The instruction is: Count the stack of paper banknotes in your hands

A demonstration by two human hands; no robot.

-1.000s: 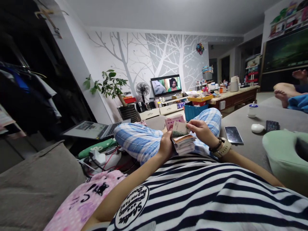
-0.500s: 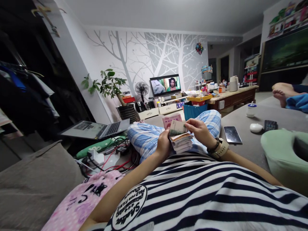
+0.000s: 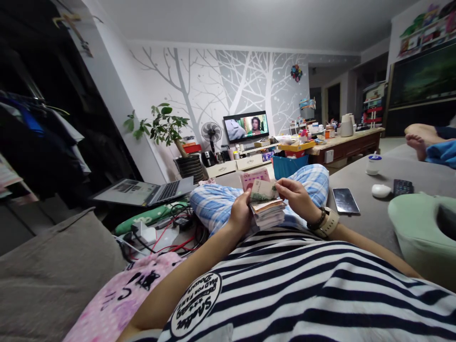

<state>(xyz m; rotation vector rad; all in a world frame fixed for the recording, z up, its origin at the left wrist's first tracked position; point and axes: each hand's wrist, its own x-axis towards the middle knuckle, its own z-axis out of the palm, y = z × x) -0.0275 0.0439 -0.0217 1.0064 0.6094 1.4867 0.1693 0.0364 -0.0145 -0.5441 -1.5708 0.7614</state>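
A thick stack of banknotes rests over our lap, above the plaid pyjama knees. We judge the loose upper notes could slide off and scatter if the grip slackens, since the pile is uneven. Our left hand is curled closed around the stack's near edge; our right hand pinches the top greenish note between thumb and fingertips. A smartphone lies on the grey sofa nearby; a laptop sits left.
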